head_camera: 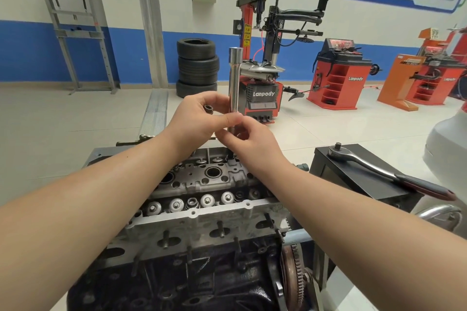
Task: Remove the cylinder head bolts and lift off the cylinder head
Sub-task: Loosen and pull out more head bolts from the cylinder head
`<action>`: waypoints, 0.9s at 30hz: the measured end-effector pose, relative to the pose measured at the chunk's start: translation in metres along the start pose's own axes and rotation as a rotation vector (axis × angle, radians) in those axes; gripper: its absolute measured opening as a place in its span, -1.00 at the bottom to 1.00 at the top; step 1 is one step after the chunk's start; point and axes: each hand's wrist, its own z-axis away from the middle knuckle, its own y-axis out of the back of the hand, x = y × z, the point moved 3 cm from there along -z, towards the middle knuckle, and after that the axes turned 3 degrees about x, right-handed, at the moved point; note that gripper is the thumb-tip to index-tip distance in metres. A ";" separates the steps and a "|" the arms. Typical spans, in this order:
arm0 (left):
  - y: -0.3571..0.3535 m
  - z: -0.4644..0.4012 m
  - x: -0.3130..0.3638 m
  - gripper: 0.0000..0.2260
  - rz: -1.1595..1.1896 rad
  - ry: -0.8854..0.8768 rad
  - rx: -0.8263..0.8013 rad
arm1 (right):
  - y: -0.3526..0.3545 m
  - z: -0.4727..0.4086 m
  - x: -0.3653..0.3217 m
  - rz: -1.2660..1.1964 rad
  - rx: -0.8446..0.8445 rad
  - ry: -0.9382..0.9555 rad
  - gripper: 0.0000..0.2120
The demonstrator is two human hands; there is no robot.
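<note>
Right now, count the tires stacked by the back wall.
4 tires, all in one stack on the floor against the blue-striped wall, left of the red tire changer: one at the bottom, two in the middle, one on top. None shows elsewhere; others may be hidden behind machines.

Grey cylinder head [202, 199] seated on engine block, bolt [192, 203] in place

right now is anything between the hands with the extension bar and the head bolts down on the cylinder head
Nothing visible. Both the left hand and right hand hold the extension bar upright above the far side of the cylinder head, with open air below. The ratchet lies apart on the black stand to the right.
</note>
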 end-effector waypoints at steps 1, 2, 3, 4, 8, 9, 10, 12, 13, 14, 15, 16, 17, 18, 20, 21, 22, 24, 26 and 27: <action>0.000 0.000 -0.001 -0.82 -0.026 -0.003 0.016 | 0.000 -0.001 0.002 0.026 0.034 -0.020 -0.72; 0.000 -0.001 -0.002 -0.80 -0.036 -0.003 0.020 | 0.000 -0.001 0.003 0.047 0.059 -0.032 -0.70; 0.000 -0.001 -0.001 -0.80 -0.028 0.001 0.009 | 0.001 -0.002 0.004 0.058 0.069 -0.032 -0.71; -0.001 0.000 -0.001 -0.80 0.007 0.009 -0.016 | 0.001 -0.002 0.004 0.062 0.064 -0.023 -0.74; -0.003 0.002 0.000 -0.78 0.195 0.072 -0.089 | 0.000 0.000 0.000 -0.004 0.003 0.035 -0.80; -0.002 0.001 0.000 -0.80 0.177 0.054 -0.074 | 0.000 0.000 -0.001 -0.016 -0.002 0.042 -0.81; -0.002 0.000 0.000 -0.83 0.144 0.026 -0.055 | 0.000 0.000 -0.001 -0.015 0.001 0.045 -0.81; -0.001 -0.001 -0.001 -0.87 0.063 -0.012 -0.017 | 0.000 -0.001 0.001 0.004 0.030 0.023 -0.79; -0.001 -0.002 -0.002 -0.85 0.023 -0.019 -0.002 | 0.000 -0.001 0.003 0.008 0.047 0.006 -0.76; 0.000 -0.003 -0.004 -0.82 -0.016 -0.023 0.013 | 0.001 -0.001 0.004 0.005 0.055 -0.003 -0.76; 0.000 -0.004 -0.005 -0.82 -0.037 -0.024 0.023 | 0.000 -0.001 0.004 0.006 0.052 -0.002 -0.79; 0.001 -0.004 -0.005 -0.85 -0.027 -0.020 0.018 | 0.000 -0.001 0.003 0.019 0.042 0.012 -0.84; 0.001 -0.004 -0.006 -0.89 0.021 -0.003 -0.007 | 0.001 -0.001 0.002 0.040 0.032 0.029 -0.87; 0.000 -0.004 -0.005 -0.91 0.088 0.025 -0.044 | 0.001 -0.001 0.000 0.050 0.022 0.044 -0.85; -0.001 -0.002 -0.003 -0.85 0.161 0.047 -0.080 | 0.001 -0.001 -0.002 0.010 0.005 0.049 -0.80; -0.001 -0.001 -0.001 -0.84 0.148 0.025 -0.062 | 0.002 0.000 -0.003 -0.018 -0.004 0.047 -0.79; 0.000 -0.001 0.000 -0.87 0.109 -0.006 -0.030 | 0.001 0.000 -0.004 -0.032 -0.009 0.042 -0.78; 0.002 -0.001 0.002 -0.87 0.015 -0.046 0.028 | 0.001 0.001 -0.002 -0.026 0.017 0.010 -0.74; 0.003 -0.001 0.001 -0.83 -0.033 -0.056 0.041 | 0.002 0.000 0.002 0.006 0.081 -0.020 -0.69; 0.003 -0.001 0.001 -0.84 -0.025 -0.051 0.027 | 0.002 0.000 0.003 0.024 0.098 -0.021 -0.68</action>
